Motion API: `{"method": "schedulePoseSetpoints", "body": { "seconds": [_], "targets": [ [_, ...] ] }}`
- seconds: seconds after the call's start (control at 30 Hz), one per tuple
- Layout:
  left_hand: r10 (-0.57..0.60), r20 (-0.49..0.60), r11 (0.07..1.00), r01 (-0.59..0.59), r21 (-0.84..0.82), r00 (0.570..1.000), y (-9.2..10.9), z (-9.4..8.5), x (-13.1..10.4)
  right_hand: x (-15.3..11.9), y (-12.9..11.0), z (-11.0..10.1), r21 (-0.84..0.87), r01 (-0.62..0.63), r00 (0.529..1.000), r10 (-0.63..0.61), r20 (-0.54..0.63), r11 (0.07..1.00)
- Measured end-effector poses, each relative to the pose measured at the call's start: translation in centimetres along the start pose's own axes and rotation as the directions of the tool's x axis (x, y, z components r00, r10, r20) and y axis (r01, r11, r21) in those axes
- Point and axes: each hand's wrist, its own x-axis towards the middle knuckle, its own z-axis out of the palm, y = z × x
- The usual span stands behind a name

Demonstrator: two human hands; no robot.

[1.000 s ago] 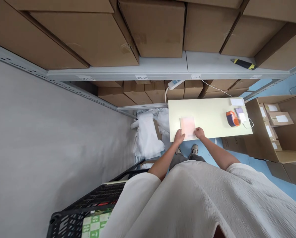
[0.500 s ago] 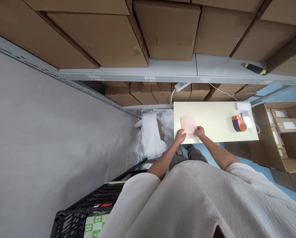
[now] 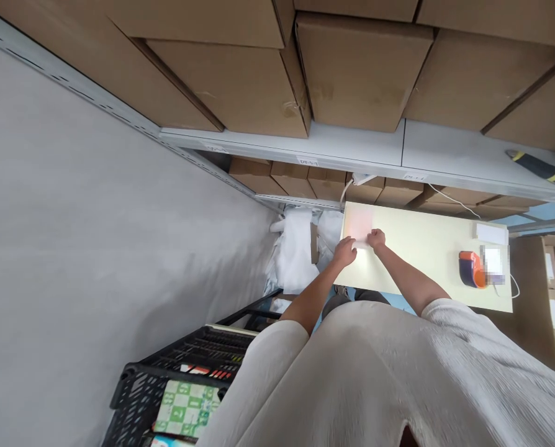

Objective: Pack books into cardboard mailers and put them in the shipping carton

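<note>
Shifting from the near edge of the table [image 3: 417,248], the pink packet [image 3: 360,222] is now lying by its far-left corner, long axis running near-to-far; left hand [image 3: 345,252] and right hand [image 3: 376,239] are grasping its near corners.

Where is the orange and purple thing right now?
In the head view, the orange and purple object sits toward the right end of the pale table, beside the pixelated patch.

From far off, I see a person in a big white top [image 3: 370,372]. It has short, loose sleeves and looks soft and wrinkly. I also see dark gray pants [image 3: 370,296] under it.
</note>
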Motion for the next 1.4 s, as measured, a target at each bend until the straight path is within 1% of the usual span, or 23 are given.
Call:
{"method": "schedulePoseSetpoints", "body": {
  "seconds": [0.1, 0.17, 0.33, 0.5, 0.67, 0.83, 0.93, 1.03, 1.13, 1.23, 1.33, 1.4],
  "targets": [
    [-0.037, 0.03, 0.998, 0.035, 0.06, 0.999, -0.1, -0.6, 0.6, 0.8, -0.6, 0.5, -0.026, -0.011, 1.0, 0.01, -0.007, 1.0],
    [-0.042, 0.057, 0.995, 0.037, 0.094, 0.997, -0.3, -0.8, 0.7, 0.9, -0.7, 0.3, -0.058, -0.009, 1.0, 0.009, 0.0, 0.998],
    [-0.023, 0.122, 0.991, 0.006, 0.137, 0.992, -0.6, -1.0, 0.5, 0.0, -0.2, -1.3, -0.079, 0.022, 0.999, -0.018, 0.049, 0.997],
    [-0.024, 0.105, 0.993, 0.011, 0.121, 0.994, -0.2, -1.0, -0.3, -2.0, 0.5, -3.0, -0.066, 0.04, 0.998, -0.036, 0.054, 0.997],
    [0.024, 0.047, 0.994, -0.029, 0.103, 0.999, 0.1, -0.9, -2.5, -5.0, 2.0, -4.6, -0.044, 0.065, 0.998, -0.064, 0.027, 0.997],
    [0.069, 0.029, 0.993, -0.071, 0.096, 0.997, 0.5, -0.3, -5.5, -8.9, 4.5, -6.5, -0.018, 0.108, 0.994, -0.108, -0.018, 0.994],
    [0.103, 0.012, 0.99, -0.103, 0.098, 0.995, 1.2, 0.3, -7.2, -11.2, 5.9, -7.8, -0.026, 0.141, 0.989, -0.142, -0.038, 0.99],
    [0.121, -0.016, 0.989, -0.119, 0.09, 0.993, 2.1, 0.9, -8.7, -12.9, 6.8, -8.9, -0.041, 0.171, 0.984, -0.172, -0.05, 0.984],
    [0.131, -0.039, 0.988, -0.127, 0.086, 0.991, 3.0, 1.4, -10.2, -14.1, 7.1, -9.8, -0.045, 0.211, 0.976, -0.214, -0.05, 0.976],
    [0.13, -0.066, 0.989, -0.125, 0.079, 0.989, 3.5, 1.6, -11.5, -14.8, 7.1, -10.2, -0.046, 0.249, 0.968, -0.25, -0.021, 0.967],
    [0.104, -0.105, 0.993, -0.097, 0.071, 0.989, 3.8, 1.9, -12.6, -15.2, 6.9, -10.6, -0.064, 0.289, 0.957, -0.288, 0.027, 0.955],
    [0.076, -0.145, 0.996, -0.067, 0.061, 0.987, 4.0, 2.4, -13.4, -15.3, 6.8, -10.9, -0.075, 0.339, 0.94, -0.335, 0.06, 0.938]
  ]
}}
